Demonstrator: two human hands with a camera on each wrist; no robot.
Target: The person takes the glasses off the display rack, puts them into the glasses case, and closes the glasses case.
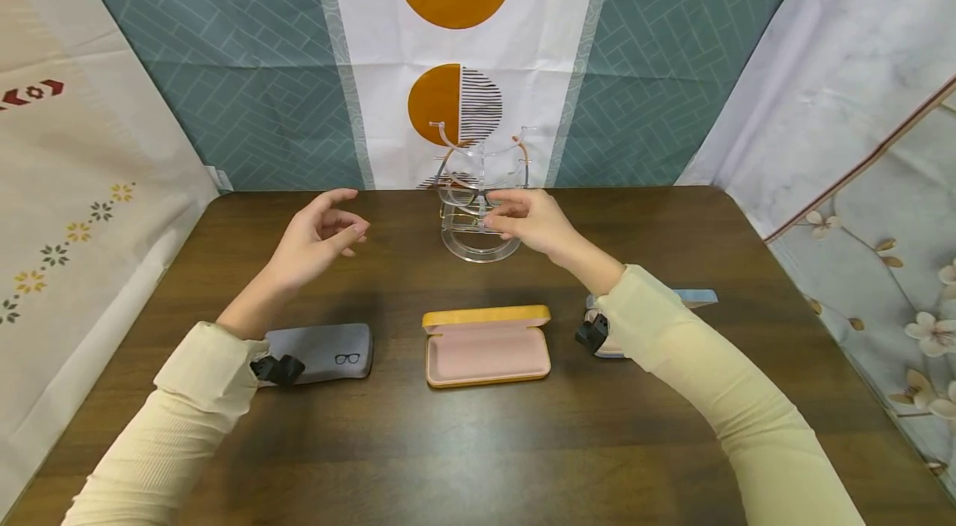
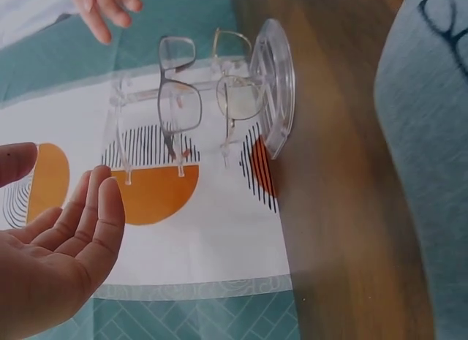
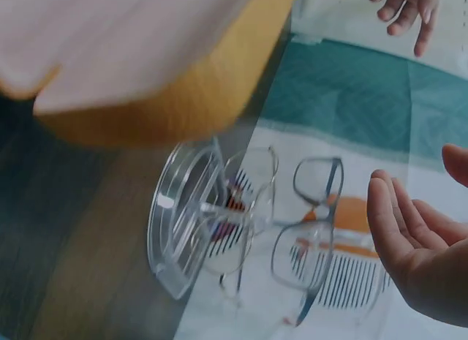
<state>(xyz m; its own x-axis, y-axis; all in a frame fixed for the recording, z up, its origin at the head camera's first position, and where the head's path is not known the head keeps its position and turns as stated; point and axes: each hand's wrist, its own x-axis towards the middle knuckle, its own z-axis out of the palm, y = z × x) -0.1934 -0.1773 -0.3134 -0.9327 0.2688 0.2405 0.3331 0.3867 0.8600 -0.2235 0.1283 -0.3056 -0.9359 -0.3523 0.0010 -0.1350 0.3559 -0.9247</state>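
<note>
Dark-framed glasses [image 2: 162, 80] sit on the clear stand [image 1: 481, 256], at the far side of the table [image 1: 478, 460]. The right hand [image 1: 534, 219], its grip wide and empty, hovers near them; the left hand [image 1: 317, 231], relaxed, holds nothing. A sideways brush, I'd guess, could topple the stand.

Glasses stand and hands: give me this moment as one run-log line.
left hand: empty | right hand: empty, near glasses stand | on stand: two pairs of glasses | yellow case: lid up, empty

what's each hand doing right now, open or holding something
Left hand: open, holding nothing.
Right hand: open, holding nothing, near the clear stand.
</note>
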